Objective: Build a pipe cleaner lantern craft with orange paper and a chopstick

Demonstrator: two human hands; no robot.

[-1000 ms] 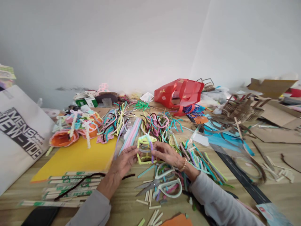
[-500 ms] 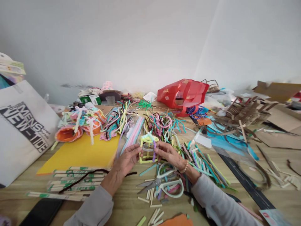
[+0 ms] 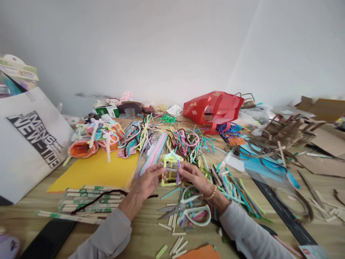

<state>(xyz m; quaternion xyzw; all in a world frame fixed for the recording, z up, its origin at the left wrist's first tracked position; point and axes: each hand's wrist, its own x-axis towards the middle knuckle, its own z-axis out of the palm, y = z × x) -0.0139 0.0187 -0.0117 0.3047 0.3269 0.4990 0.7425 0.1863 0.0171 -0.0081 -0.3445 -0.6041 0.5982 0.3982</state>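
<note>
The half-open left hand (image 3: 148,183) and the curled right hand (image 3: 194,181) hold a small yellow-green pipe-cleaner frame (image 3: 171,171) between their fingertips, which hide part of it; its joins are hard to make out. Steel scissors with pale green looped handles (image 3: 185,210) lie just below on the wooden table (image 3: 144,239), beside a yellow card sheet (image 3: 94,172).

Yellow pipe-cleaner cage (image 3: 169,183) w/ purple strand, held upright.
</note>
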